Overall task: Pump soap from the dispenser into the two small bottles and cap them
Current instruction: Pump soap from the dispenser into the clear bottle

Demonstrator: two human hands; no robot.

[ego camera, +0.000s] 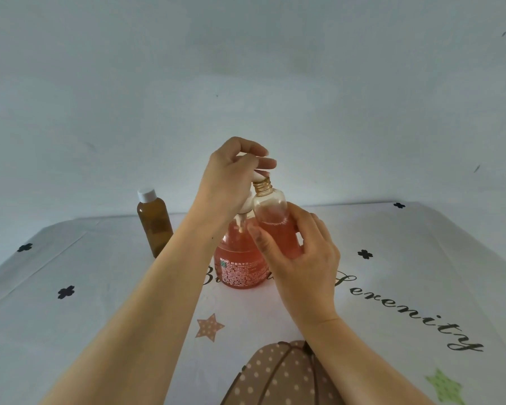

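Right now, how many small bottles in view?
2. An amber bottle, white cap on, stands on the table left of the dispenser. A clear bottle, uncapped, part-filled with pink soap, is held in the right hand at the spout. Others may be hidden.

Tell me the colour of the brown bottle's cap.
The cap is white, clearest in the head view.

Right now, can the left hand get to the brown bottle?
Likely yes: the brown bottle stands apart on that side, nothing between, but the left hand must first let go of the pump.
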